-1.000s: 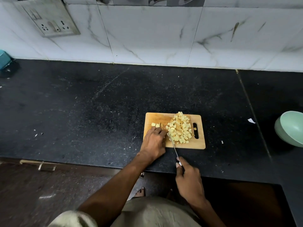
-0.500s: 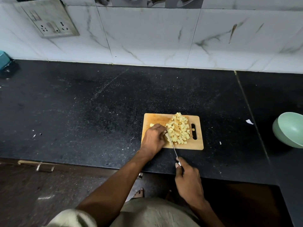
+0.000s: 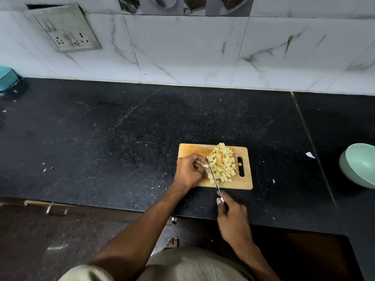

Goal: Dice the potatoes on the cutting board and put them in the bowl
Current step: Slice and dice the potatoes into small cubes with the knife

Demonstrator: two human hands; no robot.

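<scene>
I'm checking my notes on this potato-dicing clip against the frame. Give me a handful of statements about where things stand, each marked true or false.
1. The right hand grips the knife, whose blade lies over the cutting board. True.
2. The diced potato is already in the green bowl. False: the pile lies on the board, and no potato shows in the bowl.
3. The left hand is on the board, left of the blade. True.
4. The bowl stands to the left of the board. False: it stands to the right, at the frame's edge.
5. The board lies on a white countertop. False: the countertop is black; the wall tiles are white.
</scene>
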